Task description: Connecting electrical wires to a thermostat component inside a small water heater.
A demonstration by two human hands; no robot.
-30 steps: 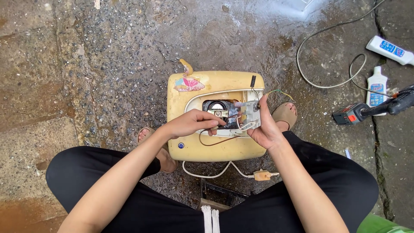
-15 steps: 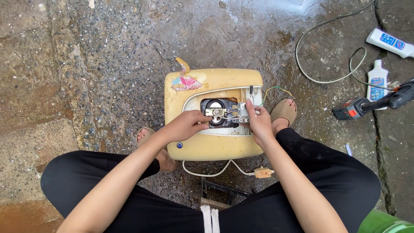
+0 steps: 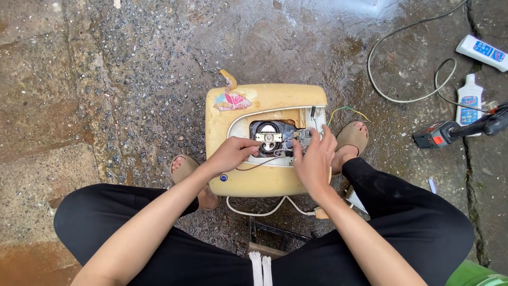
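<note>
The left hand rests curled on the opening of the yellow appliance standing on wet ground between the feet, fingertips at its metal part; the right hand pinches a small grey component; a power drill lies far right

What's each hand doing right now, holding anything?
Left hand: fingers curled at the open compartment of the yellowed plastic appliance casing; grip cannot be told.
Right hand: fingers on the small grey metal part; grip cannot be told.
</note>
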